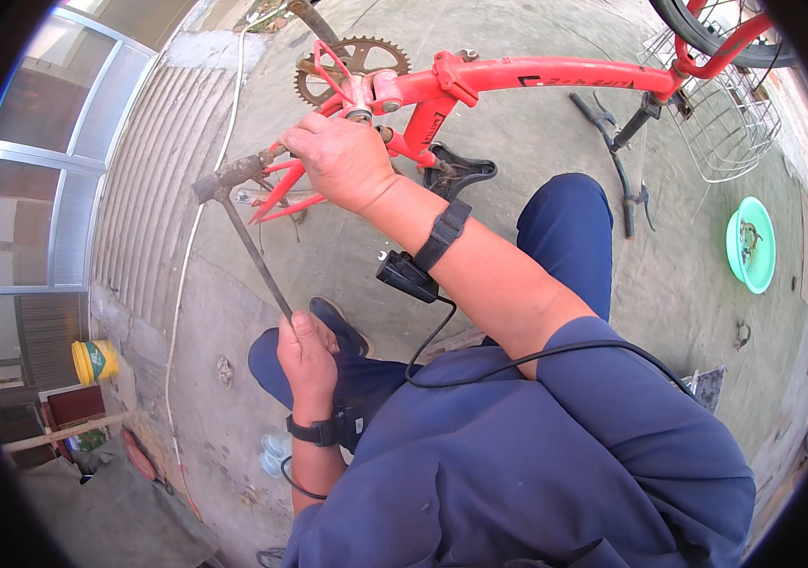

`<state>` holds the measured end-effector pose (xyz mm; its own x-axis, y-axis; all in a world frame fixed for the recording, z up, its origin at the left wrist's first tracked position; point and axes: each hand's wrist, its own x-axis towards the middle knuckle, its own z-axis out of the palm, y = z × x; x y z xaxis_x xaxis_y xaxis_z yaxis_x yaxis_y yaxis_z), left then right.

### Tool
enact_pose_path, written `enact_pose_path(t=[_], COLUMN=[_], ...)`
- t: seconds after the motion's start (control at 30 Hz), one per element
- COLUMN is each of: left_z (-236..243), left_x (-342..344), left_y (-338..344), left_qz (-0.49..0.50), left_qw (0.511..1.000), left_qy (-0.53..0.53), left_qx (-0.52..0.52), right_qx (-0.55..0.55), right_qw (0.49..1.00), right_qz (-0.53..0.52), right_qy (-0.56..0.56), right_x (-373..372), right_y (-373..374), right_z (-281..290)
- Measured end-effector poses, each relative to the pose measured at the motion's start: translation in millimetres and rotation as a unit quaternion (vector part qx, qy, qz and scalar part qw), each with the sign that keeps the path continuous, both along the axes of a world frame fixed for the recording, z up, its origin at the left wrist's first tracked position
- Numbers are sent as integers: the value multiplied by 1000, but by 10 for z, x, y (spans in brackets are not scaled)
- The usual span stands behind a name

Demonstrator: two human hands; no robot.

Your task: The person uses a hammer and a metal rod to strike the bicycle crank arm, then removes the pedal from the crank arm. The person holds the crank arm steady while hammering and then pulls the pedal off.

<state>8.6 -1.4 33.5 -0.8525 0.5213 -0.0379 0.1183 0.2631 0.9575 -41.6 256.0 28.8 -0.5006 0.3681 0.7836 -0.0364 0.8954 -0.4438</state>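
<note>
My left hand (306,362) is closed round the lower end of a hammer's long thin handle. The hammer (232,176) has its rusty head raised beside my right hand, against or very near the end of a short brown metal rod (272,151). My right hand (342,163) is closed round that rod, close to the crank axle of a red bicycle frame (563,73); my fingers hide most of the rod. Just beyond the hand is a rusty toothed chainring (363,59). The frame stands upside down, its black saddle (461,170) on the ground.
Handlebars (620,185) and a wire basket (728,142) rest at the right, under the front wheel (707,30). A green basin (751,244) holds small metal parts. A pale hose (177,331) runs along the concrete at left, near a yellow bucket (94,362). Cables hang from my wrist straps.
</note>
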Motion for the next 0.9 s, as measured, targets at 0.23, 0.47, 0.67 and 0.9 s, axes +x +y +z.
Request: enact_pose_path(t=[0.23,0.47,0.67,0.9], left_z=[351,118,282,144], left_x=[-218,-36,-231,-129], left_y=[-30,-10,-128,69], left_qz=[112,7,113,-30], left_qw=[948,997,965,993], left_qy=[132,70,161,87], left_qx=[267,-8,175,-68], right_qx=[3,-12,-15,-31], right_qw=[1000,1000,999,999], right_qz=[-5,-3,-1,-13], right_qy=[14,11,31,4], right_x=[-4,18,-7,63], right_y=[-2,1,10,23], right_z=[-4,-3,-17,-22])
